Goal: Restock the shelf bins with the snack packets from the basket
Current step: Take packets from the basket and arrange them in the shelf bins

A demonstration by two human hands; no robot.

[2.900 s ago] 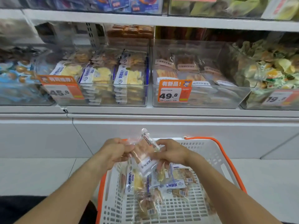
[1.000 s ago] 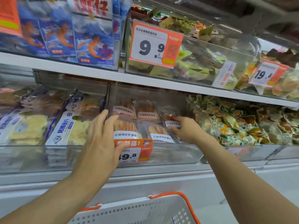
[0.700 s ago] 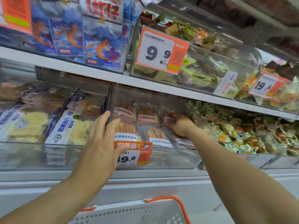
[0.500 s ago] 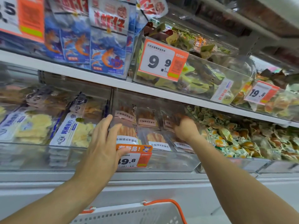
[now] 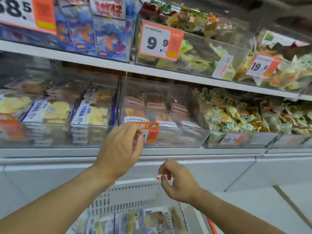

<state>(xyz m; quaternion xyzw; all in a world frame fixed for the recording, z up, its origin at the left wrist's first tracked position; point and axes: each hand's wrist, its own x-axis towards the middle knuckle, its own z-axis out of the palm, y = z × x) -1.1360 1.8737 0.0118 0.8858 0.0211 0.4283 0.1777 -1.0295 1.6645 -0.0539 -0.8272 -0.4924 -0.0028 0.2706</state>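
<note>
A clear shelf bin (image 5: pixel 168 139) holding rows of brown snack packets (image 5: pixel 135 107) sits above the white basket (image 5: pixel 128 193), which still holds more packets (image 5: pixel 152 220). In front of that bin's orange price tag (image 5: pixel 152 132) hangs the left hand (image 5: pixel 120 149), fingers loosely curled and holding nothing. The right hand (image 5: pixel 179 181) is below the bin, over the basket rim, likewise loosely curled and empty.

Clear glossy plastic bins (image 5: pixel 177 139), perforated matt white plastic basket (image 5: pixel 128 195) w/ shiny film packets (image 5: pixel 157 220).
</note>
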